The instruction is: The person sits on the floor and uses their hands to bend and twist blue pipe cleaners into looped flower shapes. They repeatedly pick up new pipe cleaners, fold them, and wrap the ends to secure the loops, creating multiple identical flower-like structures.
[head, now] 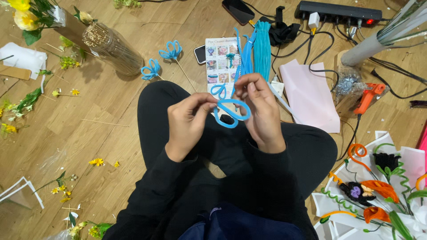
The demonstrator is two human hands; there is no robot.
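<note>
My left hand [189,122] and my right hand [260,109] are raised over my crossed legs, both pinching one blue pipe cleaner [231,112] bent into loops. The larger loop hangs between the two hands, and a smaller loop sticks up near my right fingertips. Two finished blue loop flowers on sticks [162,60] lie on the wooden floor beyond my left knee. A bundle of blue pipe cleaners [258,46] lies ahead beside a printed picture card [218,62].
A clear jar of thin wooden sticks [113,49] lies at upper left near yellow artificial flowers [24,15]. An orange glue gun [369,95], pink paper [309,93], a power strip [340,11] and a phone [238,10] are at upper right. A pipe-cleaner bouquet [378,195] sits lower right.
</note>
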